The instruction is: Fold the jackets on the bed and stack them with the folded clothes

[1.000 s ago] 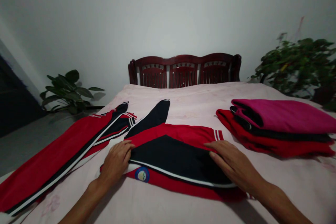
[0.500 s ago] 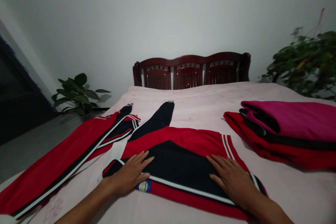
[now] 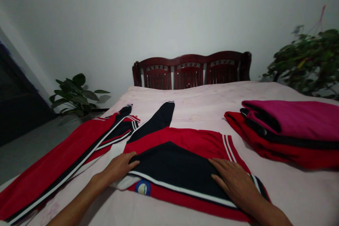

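A red, navy and white tracksuit jacket [image 3: 172, 162] lies partly folded on the bed in front of me, one navy sleeve [image 3: 156, 123] stretched toward the headboard. At its left edge, my left hand [image 3: 118, 169] is closed around the end of the folded-over navy sleeve, so the cuff is hidden. My right hand [image 3: 235, 180] rests flat on the jacket's right side, fingers extended across the navy cloth and the white stripes. A round blue badge [image 3: 143, 187] shows on the red part near my left hand.
Left of the jacket lies another red and navy striped garment [image 3: 66, 152]. A stack of folded red and magenta clothes [image 3: 288, 123] sits at the right on the pink bedsheet [image 3: 201, 106]. Beyond are a dark wooden headboard [image 3: 190, 70] and potted plants [image 3: 74, 93].
My left hand has moved left from the navy cloth to the sleeve end and closed on it. The cuff is now out of sight and the badge shows more fully. My right hand stays put.
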The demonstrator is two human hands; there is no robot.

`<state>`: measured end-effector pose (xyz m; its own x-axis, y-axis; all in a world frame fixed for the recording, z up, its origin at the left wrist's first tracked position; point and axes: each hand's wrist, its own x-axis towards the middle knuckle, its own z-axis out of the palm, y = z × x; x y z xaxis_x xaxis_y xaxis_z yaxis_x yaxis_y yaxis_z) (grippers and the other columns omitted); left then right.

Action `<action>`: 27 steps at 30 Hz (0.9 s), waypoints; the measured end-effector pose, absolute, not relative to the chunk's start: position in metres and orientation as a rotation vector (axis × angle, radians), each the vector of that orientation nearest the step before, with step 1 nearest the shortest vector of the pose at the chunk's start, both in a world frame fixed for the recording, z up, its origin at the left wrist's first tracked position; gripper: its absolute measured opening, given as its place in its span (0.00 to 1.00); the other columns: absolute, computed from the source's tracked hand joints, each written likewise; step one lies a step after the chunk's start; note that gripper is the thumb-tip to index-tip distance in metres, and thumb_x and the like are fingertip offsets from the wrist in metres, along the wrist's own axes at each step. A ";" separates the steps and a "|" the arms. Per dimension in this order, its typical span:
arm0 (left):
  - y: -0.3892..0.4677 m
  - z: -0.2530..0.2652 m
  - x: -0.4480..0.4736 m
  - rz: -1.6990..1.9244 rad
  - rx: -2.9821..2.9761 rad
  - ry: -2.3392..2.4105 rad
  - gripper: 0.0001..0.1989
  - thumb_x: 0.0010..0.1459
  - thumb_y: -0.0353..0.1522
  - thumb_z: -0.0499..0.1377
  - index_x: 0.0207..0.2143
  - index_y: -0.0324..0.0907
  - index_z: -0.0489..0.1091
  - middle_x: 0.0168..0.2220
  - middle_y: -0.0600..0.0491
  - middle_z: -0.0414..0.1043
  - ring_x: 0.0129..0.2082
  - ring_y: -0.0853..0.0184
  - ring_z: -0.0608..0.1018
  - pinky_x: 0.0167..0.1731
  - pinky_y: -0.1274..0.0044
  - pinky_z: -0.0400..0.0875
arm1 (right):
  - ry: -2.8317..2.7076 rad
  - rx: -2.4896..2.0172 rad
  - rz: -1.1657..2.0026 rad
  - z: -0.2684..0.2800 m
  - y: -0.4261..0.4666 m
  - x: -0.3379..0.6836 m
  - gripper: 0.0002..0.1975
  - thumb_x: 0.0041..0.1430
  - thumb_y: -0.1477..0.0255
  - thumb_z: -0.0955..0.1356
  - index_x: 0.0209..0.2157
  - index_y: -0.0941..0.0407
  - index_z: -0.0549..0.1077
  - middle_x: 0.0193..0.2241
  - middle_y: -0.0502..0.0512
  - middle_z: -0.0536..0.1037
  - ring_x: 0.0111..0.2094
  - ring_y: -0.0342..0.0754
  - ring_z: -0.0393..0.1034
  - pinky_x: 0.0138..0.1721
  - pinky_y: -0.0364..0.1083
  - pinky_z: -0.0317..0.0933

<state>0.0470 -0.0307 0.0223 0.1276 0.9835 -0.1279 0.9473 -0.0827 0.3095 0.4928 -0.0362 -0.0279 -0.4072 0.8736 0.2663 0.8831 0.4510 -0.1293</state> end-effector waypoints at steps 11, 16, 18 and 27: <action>-0.063 0.007 0.007 0.046 1.985 1.843 0.15 0.57 0.43 0.55 0.41 0.47 0.72 0.40 0.50 0.78 0.41 0.59 0.78 0.39 0.74 0.65 | -2.500 -1.520 0.100 -0.016 -0.039 0.490 0.27 0.65 0.54 0.60 0.60 0.50 0.68 0.59 0.57 0.71 0.59 0.58 0.65 0.59 0.61 0.58; -0.068 0.015 0.009 -0.099 2.008 1.897 0.18 0.54 0.44 0.56 0.45 0.49 0.70 0.40 0.49 0.77 0.40 0.56 0.78 0.37 0.72 0.64 | -2.471 -1.540 0.079 -0.011 -0.042 0.493 0.27 0.66 0.54 0.59 0.61 0.49 0.66 0.60 0.57 0.69 0.60 0.58 0.63 0.60 0.62 0.58; -0.072 0.018 0.008 -0.129 2.000 1.895 0.18 0.54 0.44 0.56 0.46 0.49 0.69 0.39 0.49 0.77 0.40 0.56 0.78 0.36 0.72 0.64 | -2.510 -1.508 0.061 -0.020 -0.044 0.496 0.28 0.64 0.55 0.61 0.63 0.48 0.64 0.62 0.56 0.65 0.62 0.59 0.60 0.61 0.64 0.56; 0.014 0.031 0.010 0.160 1.992 1.923 0.11 0.53 0.42 0.58 0.32 0.45 0.72 0.30 0.55 0.77 0.30 0.63 0.77 0.29 0.77 0.62 | -2.509 -1.495 0.259 0.000 -0.025 0.498 0.21 0.66 0.57 0.59 0.51 0.47 0.75 0.51 0.56 0.78 0.50 0.56 0.73 0.51 0.55 0.65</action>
